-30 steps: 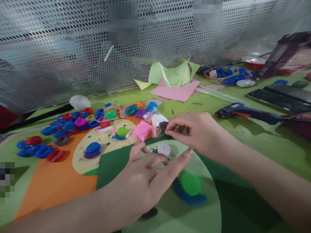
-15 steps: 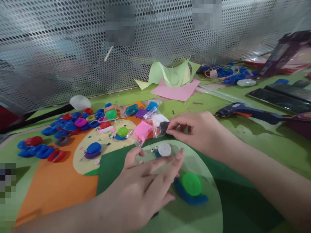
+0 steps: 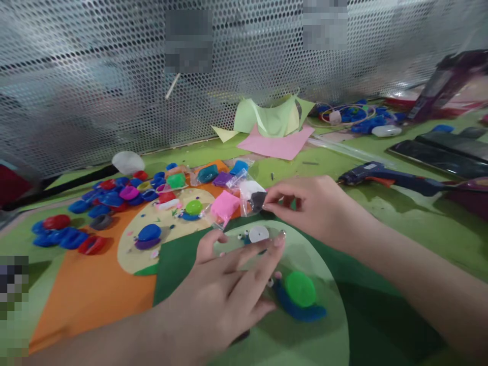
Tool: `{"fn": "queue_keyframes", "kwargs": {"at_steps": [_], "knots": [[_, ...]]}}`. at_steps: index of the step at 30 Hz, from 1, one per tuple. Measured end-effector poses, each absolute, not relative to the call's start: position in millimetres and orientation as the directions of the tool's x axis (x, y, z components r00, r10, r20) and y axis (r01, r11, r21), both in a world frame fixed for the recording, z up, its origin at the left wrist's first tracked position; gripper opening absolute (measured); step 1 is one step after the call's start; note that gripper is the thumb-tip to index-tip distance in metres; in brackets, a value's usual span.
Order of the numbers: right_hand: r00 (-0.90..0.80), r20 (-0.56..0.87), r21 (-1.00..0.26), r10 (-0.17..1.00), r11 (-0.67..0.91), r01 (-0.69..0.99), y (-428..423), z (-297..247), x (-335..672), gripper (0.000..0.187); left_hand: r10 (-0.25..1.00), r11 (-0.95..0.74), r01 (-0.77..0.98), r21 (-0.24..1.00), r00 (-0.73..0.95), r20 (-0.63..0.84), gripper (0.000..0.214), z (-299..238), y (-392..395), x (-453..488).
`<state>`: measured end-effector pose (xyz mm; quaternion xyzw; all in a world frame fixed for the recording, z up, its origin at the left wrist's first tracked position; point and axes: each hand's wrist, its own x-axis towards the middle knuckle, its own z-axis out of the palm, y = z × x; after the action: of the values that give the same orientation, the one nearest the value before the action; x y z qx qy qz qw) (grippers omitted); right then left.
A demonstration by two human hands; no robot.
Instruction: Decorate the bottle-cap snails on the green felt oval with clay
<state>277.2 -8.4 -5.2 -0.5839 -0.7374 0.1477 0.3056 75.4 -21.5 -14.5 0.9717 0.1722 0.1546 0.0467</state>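
My left hand [image 3: 224, 290] lies flat and open on a pale green paper disc [image 3: 305, 340], fingers stretched toward a white bottle cap [image 3: 258, 234] with tiny googly eyes beside it. Just right of my fingertips sits a snail figure made of a green cap on blue clay [image 3: 299, 297]. My right hand [image 3: 308, 206] hovers above the disc, pinching a small clear bag with dark grey clay [image 3: 256, 201]. A bag of pink clay [image 3: 224, 206] lies to its left.
Several blue, red and pink bottle caps [image 3: 95, 203] lie at the left on orange paper [image 3: 84, 290]. A cream disc [image 3: 168, 223] carries cap snails. A blue glue gun [image 3: 385, 175], pink and green paper scraps [image 3: 274, 127] and a perforated metal screen [image 3: 114, 76] stand behind.
My left hand has slid back toward me and to the left, uncovering the head of the green and blue snail. My right hand has hardly moved with its bag.
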Motion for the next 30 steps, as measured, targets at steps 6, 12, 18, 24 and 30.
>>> {"fn": "queue_keyframes", "kwargs": {"at_steps": [6,12,18,24,30], "knots": [[-0.175,0.288,-0.559,0.941,0.314,0.767,-8.5,-8.4,278.8,0.014,0.329,-0.943,0.296,0.153,0.898,0.291,0.054,-16.3,-22.8,75.3],[-0.216,0.218,-0.627,0.952,0.306,0.716,-9.0,-5.5,279.7,0.012,0.376,-0.923,0.375,0.085,0.833,0.405,0.056,-12.0,-18.6,71.6],[-0.327,0.127,-0.709,0.937,0.316,0.631,-17.2,-2.1,270.1,0.008,0.488,-0.856,0.497,0.143,0.684,0.542,0.049,-5.4,-7.8,69.5],[-0.518,0.035,-0.795,0.855,0.338,0.504,-23.8,1.3,263.9,0.017,0.508,-0.851,0.490,0.189,0.678,0.531,0.048,-9.6,-5.1,70.6],[-0.531,0.036,-0.772,0.846,0.362,0.523,-23.3,2.3,265.1,0.022,0.563,-0.823,0.495,0.279,0.643,0.519,0.053,-7.0,-2.6,70.3]]}}
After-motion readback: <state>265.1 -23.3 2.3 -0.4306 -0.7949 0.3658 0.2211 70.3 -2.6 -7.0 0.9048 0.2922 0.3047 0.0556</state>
